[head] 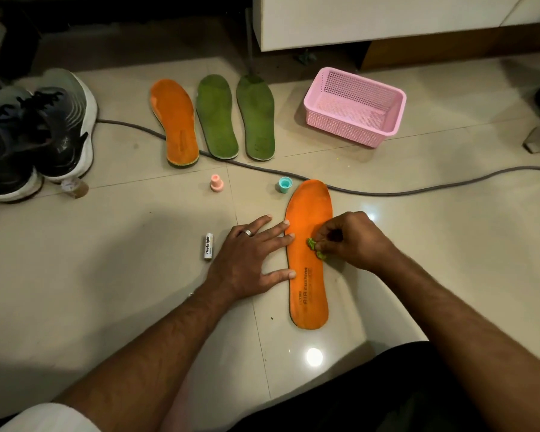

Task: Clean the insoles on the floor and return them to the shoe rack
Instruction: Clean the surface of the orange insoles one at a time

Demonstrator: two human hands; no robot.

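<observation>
Head view: near orange insole (309, 275) flat on floor (106, 291), printed "AIR cushion"; smaller print unreadable. Left hand (250, 260) flat, fingertips pressing its edge. Right hand (353, 241) pinches green wad (316, 247), probably cloth, against it. White tube (208, 246) reads "Heybright". Second orange insole (176, 126) and two green insoles (234, 116) lie beyond.

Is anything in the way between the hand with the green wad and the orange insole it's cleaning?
No. The right hand pinches the green wad straight onto the near orange insole, nothing between. The left hand only presses its left edge with flat fingers.
</observation>
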